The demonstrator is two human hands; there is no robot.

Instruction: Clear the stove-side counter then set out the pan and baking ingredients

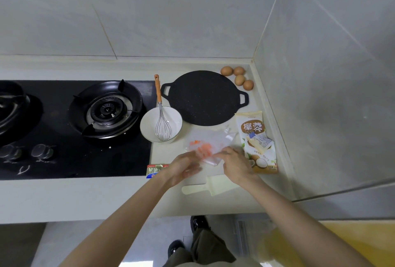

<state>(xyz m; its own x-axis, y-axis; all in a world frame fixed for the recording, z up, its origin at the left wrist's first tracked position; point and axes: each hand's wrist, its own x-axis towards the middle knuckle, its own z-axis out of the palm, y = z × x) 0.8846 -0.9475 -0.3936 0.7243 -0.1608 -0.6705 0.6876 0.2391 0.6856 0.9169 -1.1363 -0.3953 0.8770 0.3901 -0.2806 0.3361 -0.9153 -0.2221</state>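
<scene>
A flat black pan (204,98) with two side handles lies on the counter right of the stove. Several brown eggs (237,77) sit behind it in the corner. A white bowl (149,125) holds a whisk (162,125) with an orange handle. A clear plastic bag with orange print (208,145) lies in front of the pan. My left hand (183,170) and my right hand (235,164) both hold its near edge. A coconut-print packet (258,142) lies to the right, and a butter pack (155,170) shows under my left wrist.
The black gas stove (106,108) fills the counter's left side, with its knobs (41,152) near the front. A cream plastic spatula (209,185) lies at the counter's front edge under my arms. Tiled walls close off the back and right.
</scene>
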